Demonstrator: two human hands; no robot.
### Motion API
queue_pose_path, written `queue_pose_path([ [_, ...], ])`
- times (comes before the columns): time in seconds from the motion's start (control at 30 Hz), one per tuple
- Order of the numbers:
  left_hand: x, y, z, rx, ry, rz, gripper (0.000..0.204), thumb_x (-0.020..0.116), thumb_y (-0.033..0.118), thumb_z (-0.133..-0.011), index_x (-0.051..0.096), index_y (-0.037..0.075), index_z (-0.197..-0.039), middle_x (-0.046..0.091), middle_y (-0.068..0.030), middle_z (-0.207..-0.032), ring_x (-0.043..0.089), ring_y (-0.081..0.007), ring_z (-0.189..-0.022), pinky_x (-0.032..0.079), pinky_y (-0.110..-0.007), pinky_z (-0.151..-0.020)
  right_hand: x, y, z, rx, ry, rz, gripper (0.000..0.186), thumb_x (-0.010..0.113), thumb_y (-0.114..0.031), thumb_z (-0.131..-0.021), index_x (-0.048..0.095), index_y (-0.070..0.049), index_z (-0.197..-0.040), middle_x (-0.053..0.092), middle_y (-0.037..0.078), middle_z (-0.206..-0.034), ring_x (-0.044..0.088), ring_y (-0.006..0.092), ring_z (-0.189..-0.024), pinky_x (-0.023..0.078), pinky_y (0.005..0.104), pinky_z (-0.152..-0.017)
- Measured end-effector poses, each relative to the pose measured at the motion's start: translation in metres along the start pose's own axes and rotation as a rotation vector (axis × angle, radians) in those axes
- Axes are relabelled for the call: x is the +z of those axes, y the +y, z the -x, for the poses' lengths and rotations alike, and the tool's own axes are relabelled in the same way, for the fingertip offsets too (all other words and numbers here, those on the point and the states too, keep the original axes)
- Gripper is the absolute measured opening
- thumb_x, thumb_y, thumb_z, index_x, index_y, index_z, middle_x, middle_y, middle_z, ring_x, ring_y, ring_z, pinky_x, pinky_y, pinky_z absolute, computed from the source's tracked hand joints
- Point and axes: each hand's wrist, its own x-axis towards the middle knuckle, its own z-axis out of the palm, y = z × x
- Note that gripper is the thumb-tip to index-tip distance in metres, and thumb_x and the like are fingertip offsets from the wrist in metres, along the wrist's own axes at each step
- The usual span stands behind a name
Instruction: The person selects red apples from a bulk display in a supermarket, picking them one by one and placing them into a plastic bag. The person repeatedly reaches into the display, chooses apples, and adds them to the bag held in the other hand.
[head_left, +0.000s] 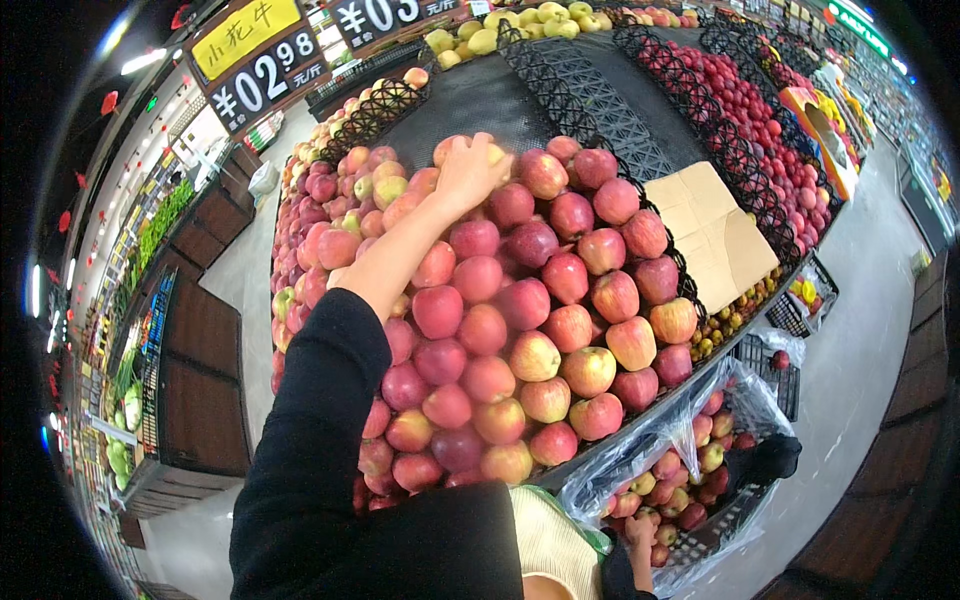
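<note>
A sloping pile of red and yellow apples (480, 330) fills the middle of the display. My left arm stretches across it, and my left hand (468, 172) is at the far edge of the pile. Its fingers are closed round a yellowish-red apple (498, 156), partly hidden by the hand. Lower right, my right hand (642, 532) reaches down into a plastic-lined black crate (735, 525) of loose apples (662, 490). There its fingers curl against an apple, mostly covered by the hand.
A flattened cardboard sheet (712, 235) lies right of the pile, beyond a black lattice divider (665, 235). Clear plastic (640, 450) hangs over the crate's near edge. Dark red fruit (745, 130) fills a bin farther right. Price signs (262, 60) hang at upper left.
</note>
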Motion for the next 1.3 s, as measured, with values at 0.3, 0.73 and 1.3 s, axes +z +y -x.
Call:
queue_pose_path([
  [0.3, 0.001, 0.020, 0.010, 0.263, -0.133, -0.148, 0.056, 0.054, 0.046, -0.098, 0.045, 0.018, -0.146, 0.046, -0.0287, -0.133, 0.052, -0.0495, -0.117, 0.045, -0.056, -0.100, 0.043, 0.023, -0.043, -0.330, -0.010, 0.333, 0.072, 0.086, -0.057, -0.059, 0.075, -0.002, -0.105, 0.075, 0.019, -0.097, 0.072, 0.0332, -0.097, 0.055, 0.0392, -0.083],
  [0.73, -0.053, 0.192, 0.127, 0.610, -0.353, 0.608, 0.037, 0.067, 0.006, -0.086, 0.062, 0.004, -0.122, 0.064, -0.0128, -0.122, 0.059, -0.0288, -0.117, 0.045, -0.040, -0.103, -0.157, -0.127, 0.150, -0.820, -0.418, -1.722, 0.071, 0.058, -0.056, -0.095, 0.051, 0.000, -0.137, 0.064, 0.022, -0.124, 0.065, 0.0314, -0.112, 0.053, 0.0484, -0.097],
  [1.3, -0.026, 0.162, 0.053, 0.396, 0.029, 0.620, 0.062, 0.082, 0.034, -0.073, 0.051, 0.003, -0.118, 0.054, -0.0135, -0.110, 0.055, -0.0255, -0.104, 0.047, -0.040, -0.093, -0.144, -0.178, 0.095, -0.726, 0.459, -1.163, 0.028, 0.062, -0.014, -0.097, 0.061, 0.005, -0.117, 0.066, 0.009, -0.110, 0.059, 0.0154, -0.093, 0.050, 0.0290, -0.081],
])
